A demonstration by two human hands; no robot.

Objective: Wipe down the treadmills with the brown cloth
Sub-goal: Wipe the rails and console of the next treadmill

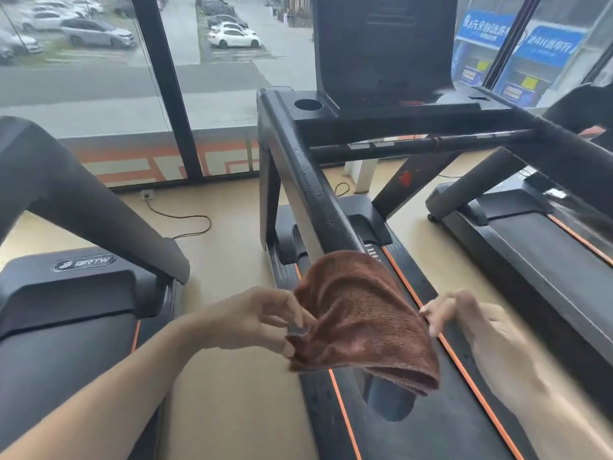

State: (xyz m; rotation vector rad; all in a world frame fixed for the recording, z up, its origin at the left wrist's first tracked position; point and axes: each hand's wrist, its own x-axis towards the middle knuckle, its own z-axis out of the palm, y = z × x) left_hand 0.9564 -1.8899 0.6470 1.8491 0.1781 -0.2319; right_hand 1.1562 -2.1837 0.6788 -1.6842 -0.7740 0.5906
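A brown cloth (361, 317) is draped over the near end of the left handrail (308, 180) of the middle black treadmill (391, 121). Water drops dot that rail. My left hand (262, 320) pinches the cloth's left corner between thumb and fingers. My right hand (464, 320) pinches the cloth's right edge with curled fingertips. The cloth hangs folded between the two hands, above the treadmill's belt with its orange stripes.
A second treadmill (76, 277) stands at the left and a third (530, 234) at the right, with strips of tan floor (232, 227) between them. A power cable (185, 217) lies on the floor near the window wall ahead.
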